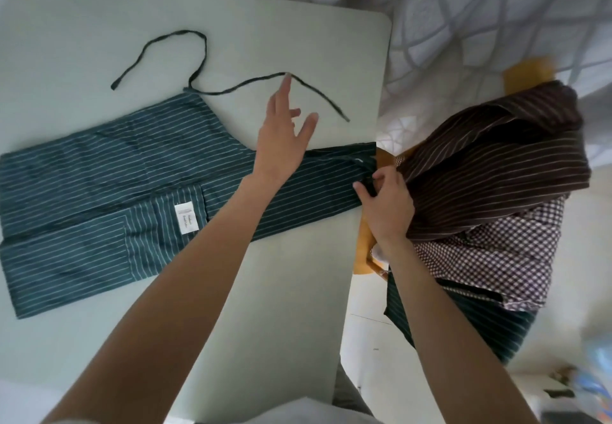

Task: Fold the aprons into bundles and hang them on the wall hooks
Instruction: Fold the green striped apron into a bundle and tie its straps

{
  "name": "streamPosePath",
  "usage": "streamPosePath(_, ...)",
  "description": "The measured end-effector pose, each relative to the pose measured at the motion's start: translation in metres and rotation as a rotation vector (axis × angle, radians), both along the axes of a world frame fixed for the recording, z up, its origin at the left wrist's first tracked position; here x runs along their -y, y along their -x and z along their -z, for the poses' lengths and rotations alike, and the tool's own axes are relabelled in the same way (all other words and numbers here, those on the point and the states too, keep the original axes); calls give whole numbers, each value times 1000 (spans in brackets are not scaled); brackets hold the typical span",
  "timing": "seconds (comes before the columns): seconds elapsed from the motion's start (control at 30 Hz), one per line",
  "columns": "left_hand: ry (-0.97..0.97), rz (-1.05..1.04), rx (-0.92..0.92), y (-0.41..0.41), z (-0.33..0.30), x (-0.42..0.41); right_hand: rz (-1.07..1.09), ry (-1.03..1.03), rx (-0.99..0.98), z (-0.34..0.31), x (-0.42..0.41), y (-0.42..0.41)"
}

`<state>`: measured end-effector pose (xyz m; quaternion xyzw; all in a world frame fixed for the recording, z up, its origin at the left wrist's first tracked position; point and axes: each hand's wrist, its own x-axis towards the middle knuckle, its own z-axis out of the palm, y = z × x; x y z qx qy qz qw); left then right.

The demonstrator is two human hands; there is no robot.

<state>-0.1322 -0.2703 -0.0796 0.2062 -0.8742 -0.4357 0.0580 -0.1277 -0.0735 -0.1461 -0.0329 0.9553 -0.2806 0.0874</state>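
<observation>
Early on: the green apron (109,172) lies folded lengthwise under the released left hand (281,135), unbundled; the right hand (385,205) pinches its end, with more aprons (490,172) heaped just beyond, none hung

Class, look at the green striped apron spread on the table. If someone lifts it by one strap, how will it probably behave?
The green striped apron would probably flop and hang, since it lies flat and creased like thin cloth. Its strap curves loosely, so it likely dangles and tangles. It looks light, and one end already droops over the table edge by the right hand, so it may slide off.
</observation>
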Motion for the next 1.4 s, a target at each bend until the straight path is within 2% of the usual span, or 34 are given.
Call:
streamPosePath(0.13,206,169,147,-5,27,-7,74,46,108,5,-9,0)
streamPosePath(0.23,334,302,253,-25,50,-4,66,155,130,3,-12,2)
streamPosePath(0.3,391,303,256,-31,61,-1,114,312,190,-2,-15,5)
streamPosePath(0.43,415,286,171,-21,66,3,261,675,451,-8,-23,18)
streamPosePath(0.5,404,272,205,-11,67,6,137,575,415,-7,-28,25)
streamPosePath(0.6,414,269,237,-3,68,15,-223,150,55,0,-31,24)
streamPosePath(0.67,395,280,213,1,69,15,-295,-60,-107,5,-36,24)
streamPosePath(0.73,369,269,159,0,69,10,-214,-28,-66,5,-43,23)
streamPosePath(0.8,421,285,85,-7,64,3,-69,111,76,4,-49,21)
streamPosePath(0.87,484,395,32,-26,61,-8,129,351,257,1,-49,18)
streamPosePath(0.93,491,517,84,-53,64,-20,318,649,401,-7,-44,14)
streamPosePath(1.0,476,551,144,-79,69,-23,339,762,374,-14,-43,15)
streamPosePath(1.13,421,541,134,-109,72,-8,133,671,178,-25,-41,15)
streamPosePath(1.23,389,601,189,-128,69,2,-47,358,139,-12,-48,5)
streamPosePath(1.3,367,610,249,-137,66,5,-35,193,127,-4,-53,-4)
streamPosePath(1.4,325,620,306,-140,64,3,4,224,33,-8,-49,-6)
